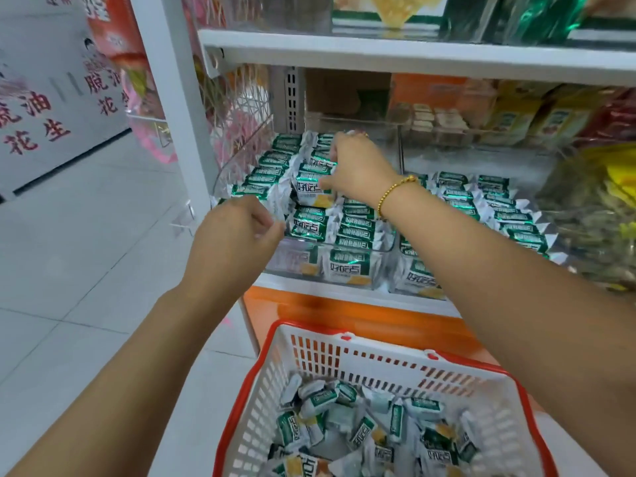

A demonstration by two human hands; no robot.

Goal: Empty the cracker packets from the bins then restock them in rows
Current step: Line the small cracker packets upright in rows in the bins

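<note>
A white shelf [330,290] with an orange front carries two clear bins side by side, the left bin [241,149] and the right bin [475,160], touching at a shared wall; both hold green-and-white cracker packets [499,208] standing in rows

Low shelf [413,51] above packed bins [344,218]

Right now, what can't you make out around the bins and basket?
Head view only:
- Left bin: the right hand covers some packets; its grip is unclear.
- Left hand fingertips: hidden behind its own knuckles.
- Basket near end: cut off by the bottom edge.
- Top-shelf goods: blurred.
</note>
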